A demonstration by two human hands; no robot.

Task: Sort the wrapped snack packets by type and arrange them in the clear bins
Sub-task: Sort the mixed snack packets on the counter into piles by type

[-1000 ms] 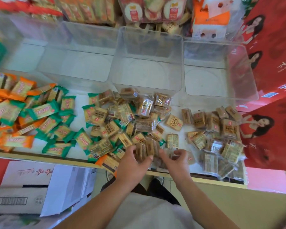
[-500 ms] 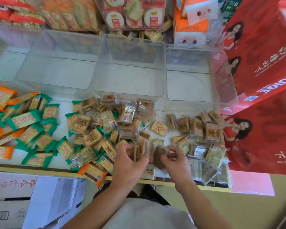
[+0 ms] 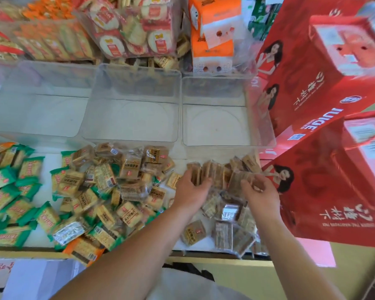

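Between my two hands I hold a row of brown clear-wrapped snack packets [image 3: 219, 173] standing on edge, just in front of the right clear bin [image 3: 217, 144]. My left hand [image 3: 191, 191] grips the row's left end and my right hand [image 3: 260, 191] grips its right end. More brown packets [image 3: 227, 224] lie on the white counter below my hands. A mixed heap of brown and green-edged packets [image 3: 108, 191] fills the middle, with green and orange packets [image 3: 11, 195] at the left. The middle bin [image 3: 132, 139] and left bin [image 3: 37, 135] hold nothing.
Red juice cartons [image 3: 325, 131] crowd the right side, close to my right hand. Filled bins of round crackers [image 3: 134, 29] and orange boxes [image 3: 214, 29] stand behind the clear bins. A cardboard box [image 3: 30, 278] sits below the counter's front edge.
Both hands have gathered a row of brown packets near the counter's front edge and carried it forward and right, up to the front of the right bin.
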